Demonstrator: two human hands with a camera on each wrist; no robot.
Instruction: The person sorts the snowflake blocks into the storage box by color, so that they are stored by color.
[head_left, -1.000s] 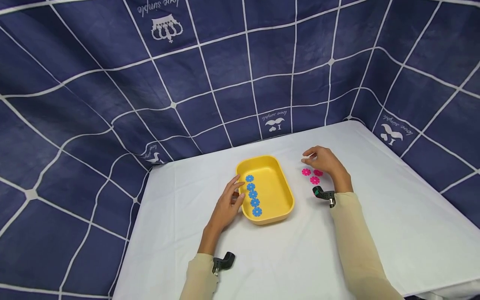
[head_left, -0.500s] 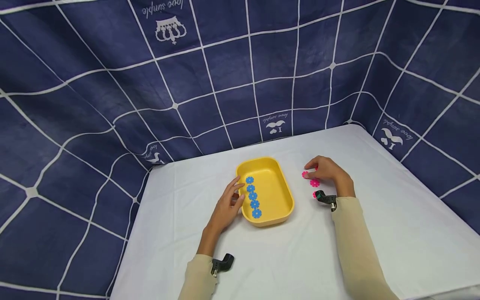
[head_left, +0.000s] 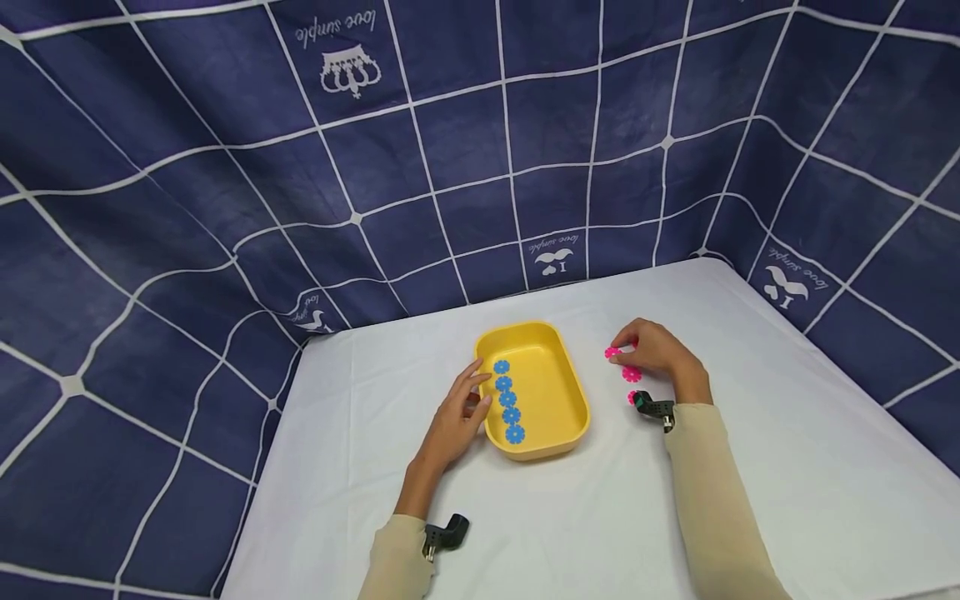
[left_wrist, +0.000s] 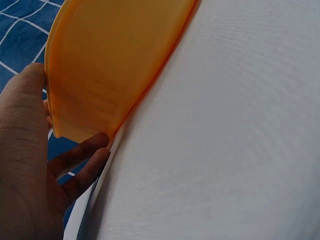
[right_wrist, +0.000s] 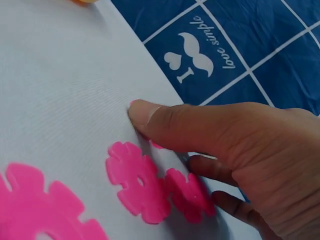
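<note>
My left hand (head_left: 452,421) lies against the left side of a yellow tray (head_left: 551,446), its loosely bent fingers touching the rim and wall. In the left wrist view, its fingertips (left_wrist: 101,141) touch the tray's lower edge. A row of several blue flower-shaped discs (head_left: 507,399) lies along the tray's left inside. To the right of the tray, my right hand (head_left: 660,348) pinches a pink flower-shaped disc (head_left: 610,353) between thumb and forefinger, low over the table. The thumb hides most of that disc in the right wrist view. Other pink discs (right_wrist: 138,183) lie beneath and beside the hand.
A white cloth (head_left: 555,517) covers the table. Dark blue curtains (head_left: 465,142) with white grid lines stand behind it and at both sides. One pink disc (head_left: 633,398) lies partly hidden under the right wrist camera (head_left: 654,406).
My right hand has come down onto the pink discs, and its thumb and forefinger have closed on one. The left hand stays at the tray. The head view has tilted slightly.
</note>
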